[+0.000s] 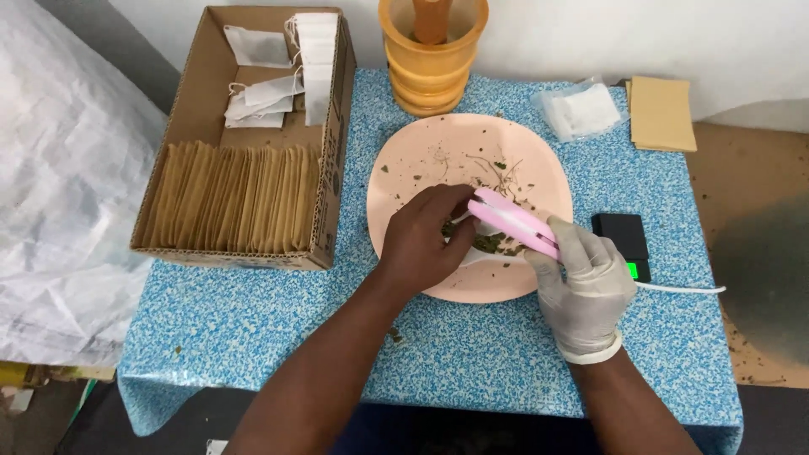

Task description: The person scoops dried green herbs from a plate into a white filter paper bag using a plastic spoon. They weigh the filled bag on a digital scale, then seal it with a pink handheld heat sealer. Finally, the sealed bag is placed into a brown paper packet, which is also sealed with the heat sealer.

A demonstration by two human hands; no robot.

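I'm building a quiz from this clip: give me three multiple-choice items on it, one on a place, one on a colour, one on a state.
1. Where does the cardboard box stand?
A. left of the plate
B. right of the plate
C. on the plate

2. What colour is the sealer in the right hand?
A. green
B. pink
C. black

3. How do the hands differ?
A. both gloved
B. both bare
C. right gloved, left hand bare

Answers:
1 A, the box sits on the blue cloth beside the left edge of the plate.
2 B, the long clip-shaped tool is pink.
3 C, only the right hand wears a pale glove.
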